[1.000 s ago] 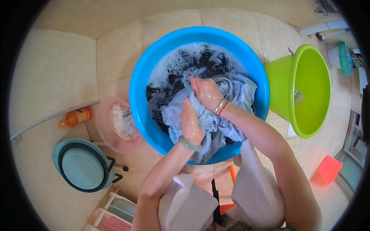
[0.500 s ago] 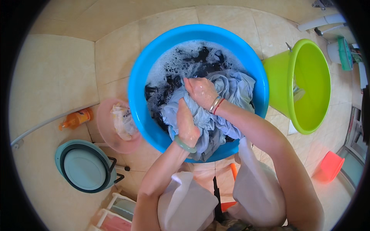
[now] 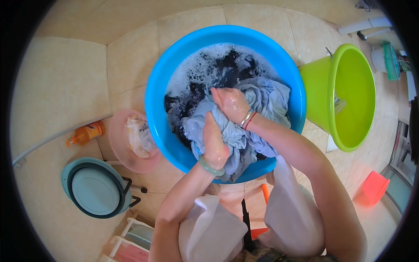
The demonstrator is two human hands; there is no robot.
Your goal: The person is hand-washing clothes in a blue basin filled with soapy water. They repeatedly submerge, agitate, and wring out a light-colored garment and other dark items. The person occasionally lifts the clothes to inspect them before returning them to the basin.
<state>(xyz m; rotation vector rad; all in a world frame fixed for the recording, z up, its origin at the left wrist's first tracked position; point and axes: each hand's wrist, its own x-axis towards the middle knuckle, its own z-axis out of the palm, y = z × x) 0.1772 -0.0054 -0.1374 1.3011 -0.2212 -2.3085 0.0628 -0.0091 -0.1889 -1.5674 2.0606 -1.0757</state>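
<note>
A large blue tub (image 3: 153, 109) holds soapy water with dark laundry (image 3: 227, 72) in it. A wet light blue garment (image 3: 266, 96) lies bunched across the near right side of the tub. My right hand (image 3: 233, 105), with a silver bracelet and red string at the wrist, is closed in a fist on this cloth. Close below it, my left hand (image 3: 214, 142), with a pale green bangle, grips the same garment with the thumb along the top; its other fingers are mostly hidden. Suds wet both hands.
A lime green bucket (image 3: 314, 91) stands tilted in view right of the tub. To the left are a pink basin (image 3: 120, 144) with pale cloth, an orange bottle (image 3: 87, 133) and a grey-green folding basin (image 3: 96, 192). A red container (image 3: 372, 187) sits at the right.
Both hands have shifted very slightly to the right, still on the light blue garment. The cloth under them has moved a little; the surroundings look the same.
</note>
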